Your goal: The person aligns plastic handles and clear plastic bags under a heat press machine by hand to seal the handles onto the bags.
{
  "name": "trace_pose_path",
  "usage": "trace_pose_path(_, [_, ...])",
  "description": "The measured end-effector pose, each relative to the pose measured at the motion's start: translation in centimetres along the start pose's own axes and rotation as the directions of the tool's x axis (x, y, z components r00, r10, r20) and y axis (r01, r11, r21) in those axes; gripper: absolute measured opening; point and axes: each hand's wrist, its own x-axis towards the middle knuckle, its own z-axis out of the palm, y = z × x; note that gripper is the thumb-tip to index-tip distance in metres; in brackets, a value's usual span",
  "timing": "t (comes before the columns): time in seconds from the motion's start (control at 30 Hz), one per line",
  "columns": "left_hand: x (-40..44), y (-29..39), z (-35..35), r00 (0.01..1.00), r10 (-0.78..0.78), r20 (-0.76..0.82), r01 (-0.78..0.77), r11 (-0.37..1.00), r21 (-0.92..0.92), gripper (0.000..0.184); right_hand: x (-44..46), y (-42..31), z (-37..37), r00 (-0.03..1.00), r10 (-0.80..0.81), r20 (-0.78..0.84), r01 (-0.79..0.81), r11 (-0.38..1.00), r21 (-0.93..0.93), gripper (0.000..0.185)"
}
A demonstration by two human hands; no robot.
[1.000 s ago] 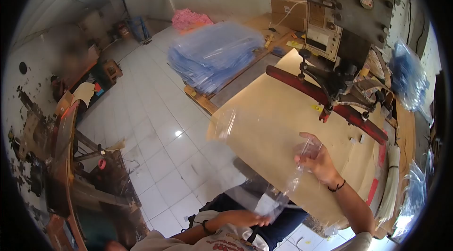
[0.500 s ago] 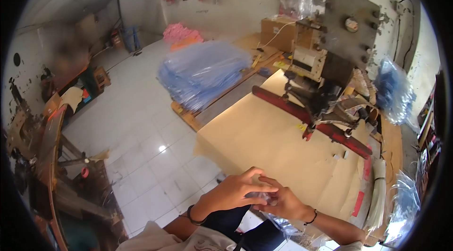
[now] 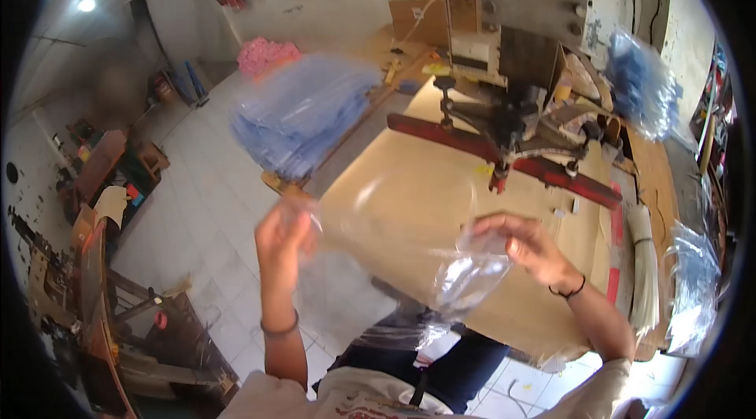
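Observation:
A thin clear plastic sheet [image 3: 472, 281] spreads between my hands above my lap; whether it is a single layer or a bag, I cannot tell. My left hand [image 3: 283, 234], slightly blurred, pinches its left end near the table's front corner. Over the brown paper [image 3: 394, 206], my right hand [image 3: 531, 250] grips the other end, thumb and fingers curled in. The plastic sags in shiny folds, and its lower edge hangs in front of my dark trousers.
A press with a long red bar [image 3: 441, 135] stands over the papered table. Left of it lies a stack of bluish plastic sheets [image 3: 307, 104]. A bundle of pale strips [image 3: 643, 261] and plastic packs [image 3: 693, 285] sit at the right. A wooden bench [image 3: 90, 285] is far left.
My hands were close together over a crumpled bit of plastic. They have moved wide apart and up, and the plastic is now spread out between them. The view has shifted too.

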Motion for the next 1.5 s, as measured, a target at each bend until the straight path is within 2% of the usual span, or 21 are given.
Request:
trace_pose_path(0.03, [1.4,0.5,-1.2,0.985,-0.17,0.002,0.169,0.982,-0.088,0.022,0.0,0.1,-0.1,1.0,-0.002,-0.029,0.001,1.0,-0.019,0.041])
trace_pose_path(0.07, [2.2,0.0,-0.8,0.976,-0.219,0.001,0.218,0.971,-0.094,0.023,0.0,0.2,0.1,0.998,-0.008,-0.058,0.006,0.999,-0.038,0.042])
trace_pose_path(0.1, [3.5,-1.1,-0.3,0.97,-0.244,0.001,0.242,0.965,-0.101,0.023,0.2,0.3,-0.1,0.996,-0.036,-0.086,0.03,0.997,-0.071,0.042])
trace_pose_path(0.2, [5.7,-5.2,2.0,0.967,-0.253,0.0,0.252,0.963,-0.091,0.022,0.8,2.3,-1.0,0.968,0.017,-0.25,-0.035,0.997,-0.065,0.04])
trace_pose_path(0.23, [6.2,-6.6,2.6,0.968,-0.249,0.001,0.249,0.965,-0.082,0.022,0.8,2.7,-1.4,0.967,-0.006,-0.255,-0.055,0.971,-0.231,0.039])
trace_pose_path(0.3, [7.0,-8.8,2.9,0.99,-0.097,0.106,0.091,0.994,0.062,0.024,0.7,3.3,-2.1,0.966,-0.049,-0.252,-0.099,0.837,-0.539,0.036])
trace_pose_path(0.4, [8.9,-11.0,2.1,0.961,0.057,0.269,-0.133,0.952,0.274,0.035,0.8,5.3,-2.3,0.958,-0.08,-0.274,-0.103,0.797,-0.595,0.034])
trace_pose_path(0.43, [9.3,-11.3,1.5,0.943,0.084,0.322,-0.199,0.918,0.343,0.04,1.0,6.1,-2.5,0.961,-0.119,-0.251,-0.062,0.791,-0.609,0.033])
trace_pose_path(0.5, [9.9,-11.6,0.7,0.924,-0.028,0.382,-0.11,0.936,0.334,0.048,1.3,7.1,-2.8,0.961,-0.191,-0.202,0.022,0.775,-0.632,0.032])
trace_pose_path(0.53, [10.2,-11.7,0.4,0.907,-0.084,0.412,-0.061,0.943,0.328,0.053,1.3,7.2,-2.8,0.963,-0.17,-0.208,0.005,0.784,-0.621,0.031])
trace_pose_path(0.6, [11.2,-12.3,-0.2,0.859,-0.126,0.496,-0.11,0.901,0.42,0.052,1.2,7.1,-3.0,0.968,-0.119,-0.222,-0.039,0.8,-0.599,0.029])
trace_pose_path(0.63, [11.5,-12.7,-0.3,0.831,-0.148,0.537,-0.141,0.877,0.46,0.051,1.2,7.3,-3.1,0.964,-0.145,-0.222,-0.018,0.798,-0.603,0.029])
trace_pose_path(0.73, [11.5,-13.4,0.1,0.82,-0.143,0.554,-0.108,0.912,0.396,0.045,1.3,7.9,-3.1,0.949,-0.236,-0.209,0.05,0.768,-0.638,0.027])
trace_pose_path(0.83, [11.4,-13.1,0.2,0.818,-0.116,0.564,-0.167,0.89,0.425,0.039,1.4,8.2,-3.2,0.932,-0.314,-0.18,0.099,0.699,-0.708,0.026])
trace_pose_path(0.97, [11.1,-13.1,0.1,0.831,0.005,0.557,-0.285,0.863,0.417,0.021,1.1,7.9,-3.5,0.939,-0.314,-0.141,0.089,0.617,-0.782,0.026])
trace_pose_path(1.03, [10.9,-13.0,0.4,0.841,0.1,0.531,-0.361,0.835,0.414,0.016,1.1,7.9,-3.7,0.938,-0.332,-0.099,0.1,0.532,-0.841,0.027])
trace_pose_path(1.13, [10.2,-13.2,0.6,0.804,0.296,0.515,-0.559,0.671,0.487,0.017,0.9,7.8,-3.7,0.921,-0.389,-0.03,0.128,0.373,-0.919,0.028])
trace_pose_path(1.23, [9.4,-13.0,0.6,0.717,0.396,0.573,-0.695,0.461,0.552,0.016,0.9,7.2,-3.1,0.901,-0.433,0.039,0.154,0.235,-0.96,0.027])
trace_pose_path(1.33, [8.6,-11.7,0.6,0.685,0.379,0.622,-0.728,0.369,0.578,0.014,1.0,7.0,-3.2,0.87,-0.474,0.134,0.201,0.093,-0.975,0.028])
trace_pose_path(1.43, [8.0,-11.3,0.3,0.713,0.289,0.638,-0.696,0.398,0.597,0.016,1.1,7.3,-3.4,0.86,-0.478,0.179,0.236,0.063,-0.97,0.03])
trace_pose_path(1.5, [7.7,-10.6,0.7,0.778,0.193,0.598,-0.614,0.436,0.659,0.021,1.1,7.5,-3.6,0.859,-0.473,0.196,0.26,0.073,-0.963,0.03])
